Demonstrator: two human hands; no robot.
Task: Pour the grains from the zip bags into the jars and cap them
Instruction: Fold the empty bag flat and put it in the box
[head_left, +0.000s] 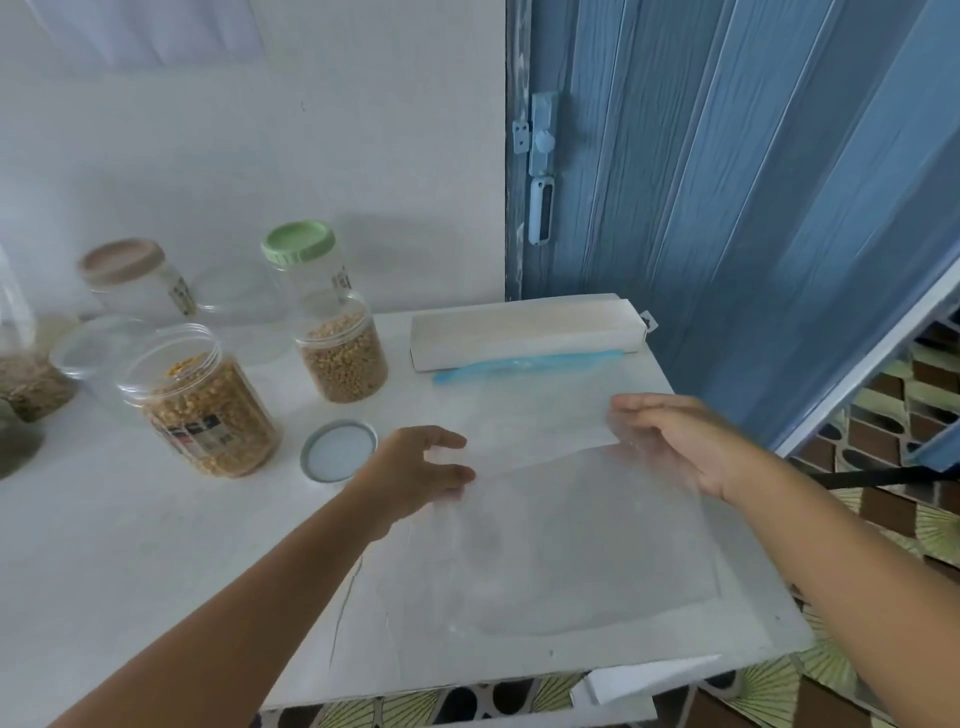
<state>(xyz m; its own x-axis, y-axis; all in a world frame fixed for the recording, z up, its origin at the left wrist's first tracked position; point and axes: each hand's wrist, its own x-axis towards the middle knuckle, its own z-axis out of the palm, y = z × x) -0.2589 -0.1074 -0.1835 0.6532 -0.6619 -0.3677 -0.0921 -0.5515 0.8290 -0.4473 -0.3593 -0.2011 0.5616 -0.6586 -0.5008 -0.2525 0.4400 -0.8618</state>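
Both sets of fingers are on one clear, empty zip bag (566, 540) lying flat on the near right of the white table (156, 545). On its left edge, my left hand (415, 470) has the fingers loosely curled, thumb below and fingertips above the plastic; whether they truly pinch it I cannot tell. At the bag's far right corner, my right hand (675, 441) has its fingers nearly straight and close together, lifting that corner of film slightly.

At the far left edge, a blurred bag of brownish grain (26, 379) shows only partly. Right of it an uncapped clear plastic jar of yellow corn kernels (208, 410) stands upright, with an empty clear jar under a beige lid (130, 275) behind it. A round grey-rimmed white lid (338, 450) lies flat between the corn jar and my left hand. Farther back, a green-lidded clear jar (306, 265) stands just behind an open jar of tan grain (343, 353). Along the far right edge lies a long white cardboard box (524, 327), with a blue zip strip (524, 364) of another bag against its near side.
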